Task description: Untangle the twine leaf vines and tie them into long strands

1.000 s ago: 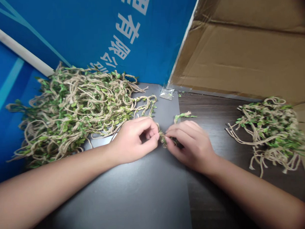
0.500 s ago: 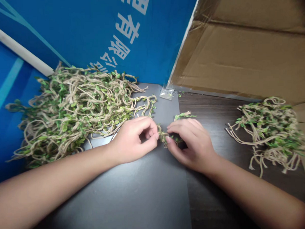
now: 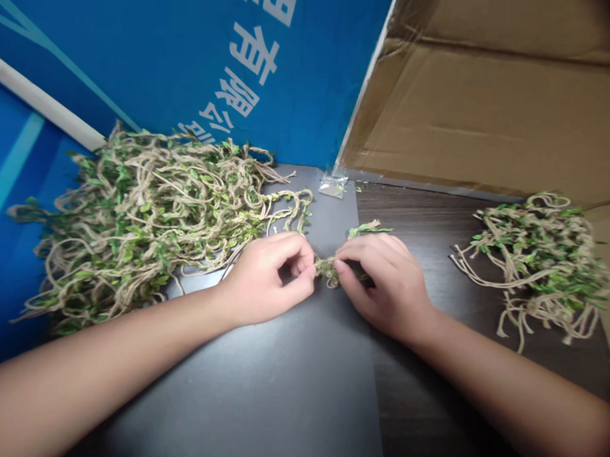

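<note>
Between my two hands runs a short stretch of twine with green leaves [image 3: 327, 272], looped and bunched in the middle. My left hand [image 3: 271, 276] pinches its left end between thumb and fingers. From the right, my right hand [image 3: 384, 279] grips the same twine with thumb and forefinger. A leafy tip with a frayed end [image 3: 369, 229] sticks out beyond my right fingers; the part under that palm is hidden. A large tangled heap of leafy twine [image 3: 169, 213] lies left of my hands.
A smaller pile of leafy twine [image 3: 541, 267] sits at the right on the dark wood table [image 3: 416, 411]. A small clear plastic bag [image 3: 332, 185] lies near the back. Behind stand a blue printed panel [image 3: 319, 68] and a cardboard sheet [image 3: 495, 108]. A grey mat [image 3: 251, 397] lies under my hands.
My right thumb and forefinger have closed together on the twine, and that hand has shifted slightly. My left hand keeps its pinch in nearly the same place.
</note>
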The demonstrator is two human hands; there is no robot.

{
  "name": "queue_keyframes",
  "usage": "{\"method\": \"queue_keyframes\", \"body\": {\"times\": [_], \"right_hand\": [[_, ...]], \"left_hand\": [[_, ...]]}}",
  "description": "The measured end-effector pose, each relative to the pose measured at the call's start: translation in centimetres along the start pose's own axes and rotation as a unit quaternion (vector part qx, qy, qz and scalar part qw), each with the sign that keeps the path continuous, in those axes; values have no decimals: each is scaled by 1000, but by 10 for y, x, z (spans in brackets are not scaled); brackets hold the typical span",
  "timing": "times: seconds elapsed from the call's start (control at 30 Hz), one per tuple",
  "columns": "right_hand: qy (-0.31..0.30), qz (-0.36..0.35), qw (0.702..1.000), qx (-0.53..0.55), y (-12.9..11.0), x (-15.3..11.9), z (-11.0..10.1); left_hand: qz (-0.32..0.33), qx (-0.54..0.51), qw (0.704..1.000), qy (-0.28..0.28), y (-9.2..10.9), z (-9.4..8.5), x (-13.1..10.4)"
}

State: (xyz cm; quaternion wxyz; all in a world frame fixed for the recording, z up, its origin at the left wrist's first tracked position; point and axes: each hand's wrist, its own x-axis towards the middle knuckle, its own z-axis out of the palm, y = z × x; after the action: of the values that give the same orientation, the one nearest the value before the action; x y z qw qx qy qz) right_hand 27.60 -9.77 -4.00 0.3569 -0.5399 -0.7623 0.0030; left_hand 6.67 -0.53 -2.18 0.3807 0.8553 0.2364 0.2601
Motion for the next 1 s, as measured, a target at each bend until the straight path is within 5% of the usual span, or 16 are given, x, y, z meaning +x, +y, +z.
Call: {"method": "queue_keyframes", "body": {"times": [1.0], "right_hand": [[-26,-28,997,62,2,-1,2]], "left_hand": [[4,1,1000,0,2,-1,-1]]}}
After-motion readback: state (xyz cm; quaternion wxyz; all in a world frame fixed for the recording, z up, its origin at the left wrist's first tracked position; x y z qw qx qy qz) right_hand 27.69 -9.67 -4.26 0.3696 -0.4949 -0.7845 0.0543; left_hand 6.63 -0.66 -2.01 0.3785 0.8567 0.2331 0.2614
